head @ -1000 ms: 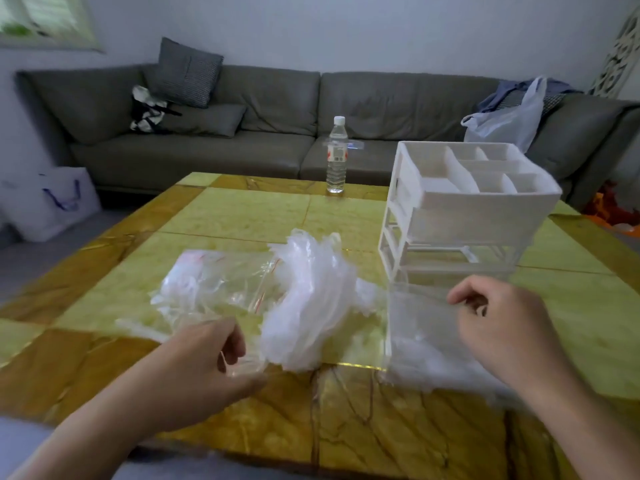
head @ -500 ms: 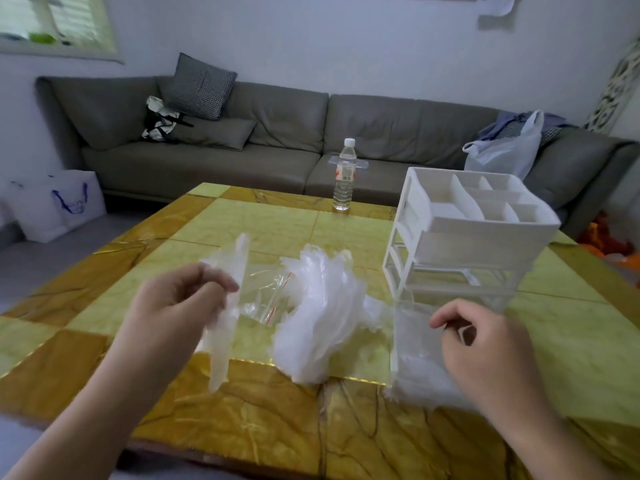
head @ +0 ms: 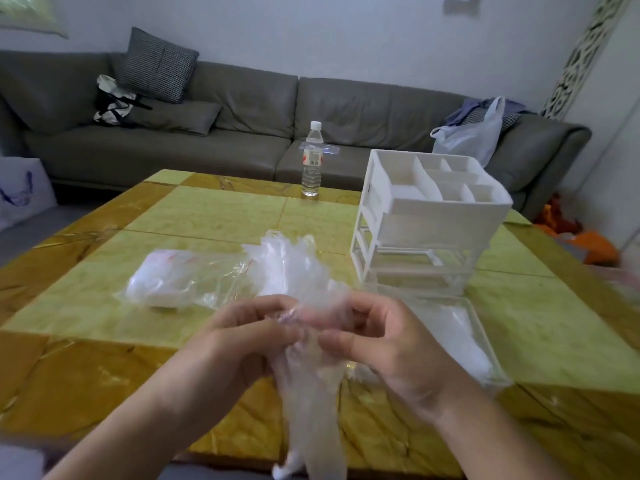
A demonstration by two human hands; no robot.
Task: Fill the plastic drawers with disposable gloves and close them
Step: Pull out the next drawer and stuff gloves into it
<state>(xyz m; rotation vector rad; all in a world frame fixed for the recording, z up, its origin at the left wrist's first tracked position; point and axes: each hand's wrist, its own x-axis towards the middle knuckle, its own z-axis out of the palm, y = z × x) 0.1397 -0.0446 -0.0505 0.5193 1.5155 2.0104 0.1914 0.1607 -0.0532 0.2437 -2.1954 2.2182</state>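
Observation:
A clear disposable glove (head: 311, 393) hangs between my hands over the near table edge. My left hand (head: 242, 337) and my right hand (head: 384, 344) both pinch its top, close together. Behind them lies a loose heap of gloves (head: 294, 268) beside a clear zip bag (head: 187, 278) with more inside. The white plastic drawer unit (head: 429, 223) stands at the right. One clear drawer (head: 460, 337) sits pulled out on the table in front of it, with gloves in it.
A water bottle (head: 312, 161) stands at the far edge of the yellow marble table (head: 207, 216). A grey sofa (head: 242, 126) runs behind, with cushions and a white plastic bag (head: 467, 136) on it. A white shopping bag (head: 20, 192) sits on the floor at left.
My left hand carried a glove from the left to the middle. My right hand left the pulled-out drawer and joined it, so both now pinch the glove.

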